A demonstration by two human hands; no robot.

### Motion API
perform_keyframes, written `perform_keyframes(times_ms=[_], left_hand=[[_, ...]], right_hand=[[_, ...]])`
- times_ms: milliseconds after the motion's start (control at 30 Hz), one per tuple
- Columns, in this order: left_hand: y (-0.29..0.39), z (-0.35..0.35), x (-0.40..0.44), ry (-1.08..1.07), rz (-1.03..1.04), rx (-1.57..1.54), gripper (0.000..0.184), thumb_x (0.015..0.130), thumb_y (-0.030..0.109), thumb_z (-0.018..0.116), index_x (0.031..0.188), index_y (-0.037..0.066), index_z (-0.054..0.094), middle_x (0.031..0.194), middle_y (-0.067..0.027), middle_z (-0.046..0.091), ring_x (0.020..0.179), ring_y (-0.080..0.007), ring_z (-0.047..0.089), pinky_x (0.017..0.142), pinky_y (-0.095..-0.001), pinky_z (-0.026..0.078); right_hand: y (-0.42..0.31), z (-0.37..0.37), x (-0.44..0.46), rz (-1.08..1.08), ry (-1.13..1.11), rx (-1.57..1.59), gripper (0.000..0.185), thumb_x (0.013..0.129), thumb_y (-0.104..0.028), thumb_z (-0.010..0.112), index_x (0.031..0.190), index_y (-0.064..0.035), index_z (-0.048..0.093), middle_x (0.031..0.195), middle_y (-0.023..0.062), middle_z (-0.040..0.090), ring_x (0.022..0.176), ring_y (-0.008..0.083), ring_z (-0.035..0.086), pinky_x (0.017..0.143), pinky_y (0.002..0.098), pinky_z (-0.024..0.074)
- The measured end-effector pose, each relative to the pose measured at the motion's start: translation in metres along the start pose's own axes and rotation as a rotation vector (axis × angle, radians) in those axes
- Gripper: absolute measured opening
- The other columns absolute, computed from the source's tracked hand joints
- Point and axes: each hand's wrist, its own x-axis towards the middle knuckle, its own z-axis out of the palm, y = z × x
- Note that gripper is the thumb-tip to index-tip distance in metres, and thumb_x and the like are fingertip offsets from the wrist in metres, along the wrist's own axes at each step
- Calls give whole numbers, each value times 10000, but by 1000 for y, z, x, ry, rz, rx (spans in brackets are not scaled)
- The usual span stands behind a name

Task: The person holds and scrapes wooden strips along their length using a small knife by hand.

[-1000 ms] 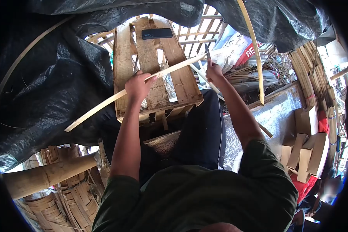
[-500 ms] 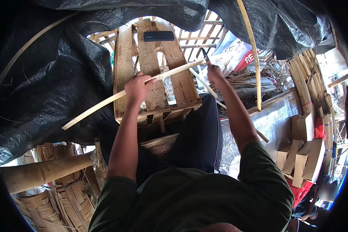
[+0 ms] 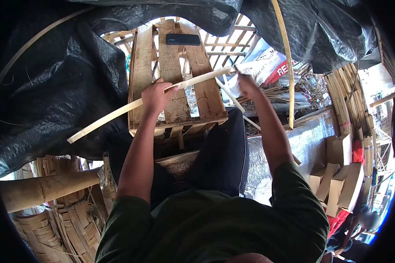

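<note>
A long pale strip of bamboo or wood [image 3: 107,119] slants across the slatted wooden crate [image 3: 173,103]. My left hand [image 3: 156,96] is closed round its middle, above the crate's near left part. Beyond the crate's right edge, my right hand [image 3: 249,86] is closed on the handle of a knife [image 3: 236,68], whose dark blade is at the strip's far right end. The blade shows only in part. On the crate's far end lies a black phone [image 3: 183,40].
Black plastic sheeting [image 3: 52,96] hangs at left and above. A thin strip [image 3: 287,65] hangs at right, near a printed sack [image 3: 267,65]. Cardboard boxes [image 3: 338,184] stand at lower right, a person [image 3: 353,228] beyond. A thick bamboo pole [image 3: 48,189] lies lower left.
The knife has come down onto the strip's right end, its blade less visible than before. My left hand keeps its grip on the strip. The whole view has shifted slightly.
</note>
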Motion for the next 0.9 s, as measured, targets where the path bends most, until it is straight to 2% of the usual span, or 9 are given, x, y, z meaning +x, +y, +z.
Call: perform_keyframes(times_ms=[100, 267, 333, 400, 467, 600, 700, 833, 900], left_hand=[[2, -2, 1, -41, -19, 23, 388, 800, 529, 680, 879, 155, 746, 765, -33, 598, 731, -259, 643, 636, -379, 483], [1, 1, 0, -10, 7, 17, 367, 787, 520, 692, 876, 168, 747, 762, -35, 594, 732, -262, 643, 636, -386, 483], [2, 0, -1, 8, 8, 25, 352, 797, 504, 690, 883, 168, 745, 768, -33, 595, 737, -257, 648, 640, -387, 488], [2, -1, -4, 11, 17, 34, 337, 807, 489, 689, 890, 167, 742, 775, -31, 596, 743, -252, 652, 644, -389, 494], [4, -5, -2, -45, -15, 22, 329, 807, 485, 690, 888, 170, 742, 780, -33, 597, 745, -257, 651, 650, -394, 494], [3, -2, -3, 13, 14, 19, 313, 807, 474, 693, 871, 172, 741, 780, -34, 598, 744, -257, 650, 650, -396, 495], [5, -5, -2, -42, -7, 44, 309, 806, 475, 693, 856, 174, 740, 777, -34, 599, 745, -256, 650, 652, -395, 496], [2, -2, -1, 8, -8, 35, 310, 791, 481, 704, 854, 179, 739, 773, -32, 601, 731, -254, 652, 645, -392, 500], [2, -1, -3, 2, -11, 29, 315, 786, 484, 709, 856, 178, 739, 776, -29, 605, 727, -253, 653, 643, -392, 502]], right_hand=[[32, -58, 69, 28, -233, 694, 360, 1000, -408, 441, 845, -92, 515, 542, -10, 417, 414, 152, 391, 379, 335, 301], [23, -26, 53, 7, 34, 262, 327, 982, -388, 447, 785, -133, 498, 523, -16, 377, 403, 129, 365, 368, 314, 288], [12, -41, 51, 15, 185, 420, 194, 958, -165, 407, 769, -146, 448, 541, -41, 372, 400, 77, 313, 339, 281, 204], [5, 18, -1, -162, 19, -310, 192, 958, -164, 413, 770, -162, 454, 546, -70, 344, 391, 61, 267, 345, 270, 183], [-6, 25, -20, 40, -149, 85, 160, 946, -147, 424, 791, -167, 457, 549, -80, 311, 392, 57, 250, 353, 262, 182], [28, -17, 71, -14, -38, 361, 246, 998, -323, 471, 829, -146, 459, 544, -72, 293, 400, 64, 244, 361, 270, 195], [6, 32, 6, -228, 95, -320, 354, 1009, -396, 455, 835, -92, 504, 501, -61, 281, 380, 84, 283, 344, 283, 192], [20, -15, 58, 33, 241, 101, 467, 991, -473, 439, 889, -49, 608, 527, 27, 484, 381, 144, 425, 340, 294, 289], [33, 15, 43, -171, 195, -296, 483, 989, -462, 443, 979, -13, 622, 592, 78, 551, 419, 172, 494, 348, 333, 337]])
